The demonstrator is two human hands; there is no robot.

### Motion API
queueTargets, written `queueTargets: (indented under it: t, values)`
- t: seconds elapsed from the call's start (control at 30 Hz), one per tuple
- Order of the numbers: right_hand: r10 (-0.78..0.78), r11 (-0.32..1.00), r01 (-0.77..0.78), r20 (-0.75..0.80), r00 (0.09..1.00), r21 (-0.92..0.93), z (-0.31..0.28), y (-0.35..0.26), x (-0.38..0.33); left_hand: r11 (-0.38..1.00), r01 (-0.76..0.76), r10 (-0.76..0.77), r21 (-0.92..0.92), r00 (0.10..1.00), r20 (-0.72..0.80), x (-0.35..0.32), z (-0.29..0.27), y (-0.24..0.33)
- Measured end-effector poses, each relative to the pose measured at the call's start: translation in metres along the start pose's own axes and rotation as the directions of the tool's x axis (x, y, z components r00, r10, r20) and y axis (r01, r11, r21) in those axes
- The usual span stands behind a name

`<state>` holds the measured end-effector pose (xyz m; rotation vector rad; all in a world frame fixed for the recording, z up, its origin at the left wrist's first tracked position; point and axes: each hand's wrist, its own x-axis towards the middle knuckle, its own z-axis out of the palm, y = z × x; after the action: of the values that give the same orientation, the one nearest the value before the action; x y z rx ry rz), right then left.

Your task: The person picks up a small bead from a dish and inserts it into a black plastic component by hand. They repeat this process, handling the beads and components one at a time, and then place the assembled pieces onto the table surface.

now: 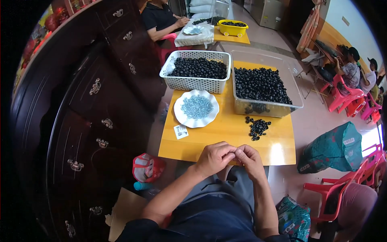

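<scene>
My left hand and my right hand meet fingertip to fingertip over the near edge of a small yellow table. Their fingers are pinched together on something tiny that I cannot make out. Just beyond them lies a small heap of black ring-shaped parts. A white scalloped plate holds small silvery-blue metal parts. Behind it stand a white mesh basket and a clear plastic bin, both full of black parts.
A dark wooden cabinet with metal handles runs along the left. Red plastic chairs and a green bag stand on the right. Other people sit at a far table and at the right. A small label card lies on the table.
</scene>
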<state>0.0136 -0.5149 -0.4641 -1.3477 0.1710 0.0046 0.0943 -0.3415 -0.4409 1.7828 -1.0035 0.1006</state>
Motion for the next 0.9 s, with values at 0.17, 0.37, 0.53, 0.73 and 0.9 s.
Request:
queueTargets:
  t: [0.17, 0.37, 0.53, 0.73, 0.9]
  values:
    - [0.014, 1.0, -0.015, 0.08, 0.997, 0.009, 0.006, -0.008, -0.028, 0.998, 0.044, -0.043, -0.042, 0.999, 0.016, -0.027, -0.005, 0.023]
    - [0.018, 0.998, -0.027, 0.142, 0.99, 0.057, 0.012, -0.006, -0.052, 0.994, 0.029, -0.04, -0.109, 0.995, -0.097, -0.053, -0.007, 0.05]
    - [0.007, 0.997, -0.017, 0.142, 0.99, 0.07, 0.018, 0.006, -0.07, 0.998, -0.031, 0.024, -0.056, 0.993, -0.115, -0.069, -0.007, 0.058]
    - [-0.017, 1.0, 0.019, 0.112, 0.994, -0.016, 0.009, 0.031, -0.083, 0.995, -0.101, 0.102, 0.013, 0.988, -0.114, -0.087, 0.014, 0.04]
    - [0.063, 0.998, -0.064, 0.076, 0.995, 0.012, 0.006, 0.059, -0.084, 1.0, -0.015, 0.014, -0.009, 1.0, -0.025, -0.103, 0.029, 0.02]
